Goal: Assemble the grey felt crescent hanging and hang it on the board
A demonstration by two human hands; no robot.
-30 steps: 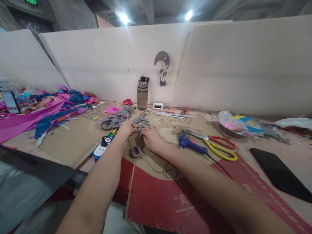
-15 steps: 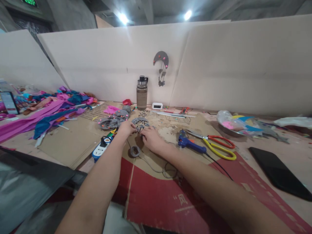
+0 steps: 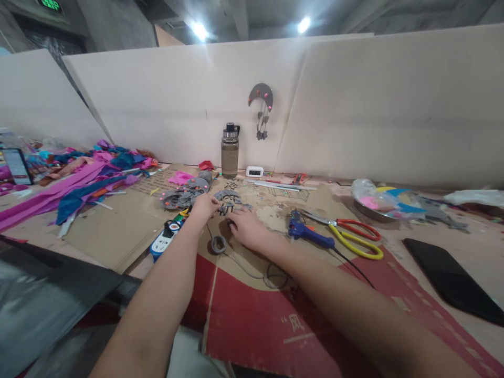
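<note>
At a desk [image 3: 484, 239], working beside a grey crescent [image 3: 228, 196] with narrowed left fingers [image 3: 214, 203] and curled right fingers [image 3: 238, 218] of unclear grip; best without tugging the cord [image 3: 219, 251].

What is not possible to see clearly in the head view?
In the head view:
What the left hand has at its fingertips: too small.
Whether the right hand holds anything: its back hides the palm.
The reading on the white display: too small.
The inside of the metal bowl: a plastic bag covers much.
</note>
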